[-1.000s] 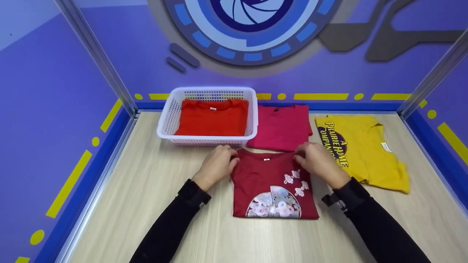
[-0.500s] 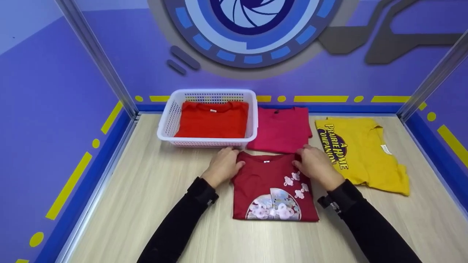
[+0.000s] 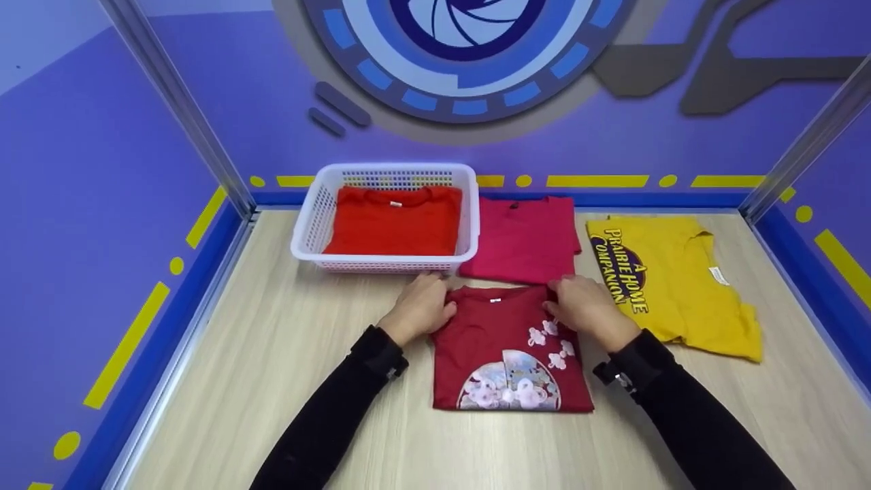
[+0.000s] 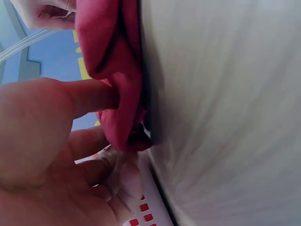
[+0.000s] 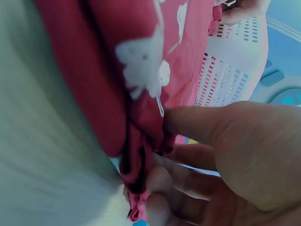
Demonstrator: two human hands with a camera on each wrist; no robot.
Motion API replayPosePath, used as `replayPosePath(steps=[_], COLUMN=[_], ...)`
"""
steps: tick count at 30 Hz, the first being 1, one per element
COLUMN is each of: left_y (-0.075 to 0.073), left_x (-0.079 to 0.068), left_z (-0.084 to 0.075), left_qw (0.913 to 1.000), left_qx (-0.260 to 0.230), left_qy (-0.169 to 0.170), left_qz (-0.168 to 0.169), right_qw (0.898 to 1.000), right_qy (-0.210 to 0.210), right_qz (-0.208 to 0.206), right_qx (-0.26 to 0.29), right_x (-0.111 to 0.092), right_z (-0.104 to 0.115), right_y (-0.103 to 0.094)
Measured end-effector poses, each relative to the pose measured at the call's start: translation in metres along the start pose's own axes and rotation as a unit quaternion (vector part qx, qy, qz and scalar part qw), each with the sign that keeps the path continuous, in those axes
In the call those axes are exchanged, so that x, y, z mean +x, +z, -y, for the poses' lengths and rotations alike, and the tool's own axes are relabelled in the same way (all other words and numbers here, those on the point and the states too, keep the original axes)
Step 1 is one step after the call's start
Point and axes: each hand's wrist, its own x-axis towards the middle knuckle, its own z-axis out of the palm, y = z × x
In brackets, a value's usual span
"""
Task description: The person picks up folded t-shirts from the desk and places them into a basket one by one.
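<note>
A dark red T-shirt (image 3: 486,333), folded into a rough rectangle, lies on the table with its neckline away from me and a pale flower print at the near edge. My left hand (image 3: 418,306) pinches its far left corner; in the left wrist view the thumb (image 4: 96,96) presses on the red cloth (image 4: 127,89), fingers beyond the edge. At the far right corner, my right hand (image 3: 588,306) grips the folded layers. The right wrist view has the thumb (image 5: 197,120) on top and fingers curled at the edge, their tips partly hidden by cloth.
A white perforated basket (image 3: 299,235) holding a folded orange-red T-shirt (image 3: 398,224) stands behind my left hand. Right of it lies a folded pink T-shirt (image 3: 524,238). A yellow printed T-shirt (image 3: 687,286) lies farther right. Purple-blue panels (image 3: 204,41) enclose the table's back and sides.
My left hand has shifted slightly right, onto the shirt's far left corner, which has drawn in a little. My right hand has barely moved. The other shirts and the basket stay put.
</note>
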Motion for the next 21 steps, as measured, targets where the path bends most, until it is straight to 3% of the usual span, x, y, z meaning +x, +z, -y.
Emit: replayPosePath(steps=[5,10,14,17,21], left_y=[-0.001,-0.003,-0.011,-0.021,-0.041], left_x=[-0.004,-0.012,-0.02,-0.024,-0.029], left_z=[0.002,0.002,0.003,0.005,0.008], left_qw=[0.9986,0.998,0.9975,0.9957,0.9916], left_qx=[0.006,-0.016,-0.041,-0.053,-0.07], left_qy=[0.052,0.059,0.053,0.06,0.083], left_qz=[-0.011,-0.011,-0.023,-0.047,-0.071], right_qw=[0.999,0.998,0.995,0.991,0.989], right_qy=[-0.027,-0.049,-0.035,-0.032,-0.052], right_qz=[0.039,0.012,0.008,-0.002,-0.04], right_qx=[0.015,0.041,0.096,0.132,0.136], right_x=[0.002,-0.003,-0.007,-0.01,-0.013], right_z=[-0.003,-0.006,-0.007,-0.005,0.003], right_y=[-0.004,-0.003,-0.007,-0.017,-0.036])
